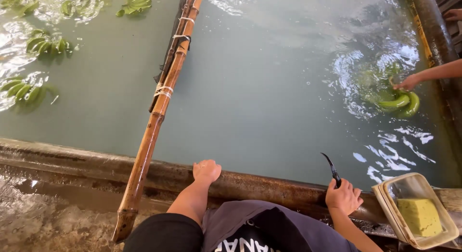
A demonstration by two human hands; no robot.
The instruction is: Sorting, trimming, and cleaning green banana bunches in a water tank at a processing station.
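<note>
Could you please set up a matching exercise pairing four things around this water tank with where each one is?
Things:
1. curved knife
2. yellow sponge
3. bamboo pole
4. left hand

Places:
A. lying across the water and over the tank rim
B. in a tray at the right
C. resting on the tank rim
D. held in the right hand

Pairs: 1-D, 2-B, 3-A, 4-C

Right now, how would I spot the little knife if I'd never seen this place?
Find the big water tank and follow its rusty near rim rightwards. The right hand resting there holds the knife, just left of a plastic tub with a yellow sponge. It is the only small, dark, curved blade.
</note>
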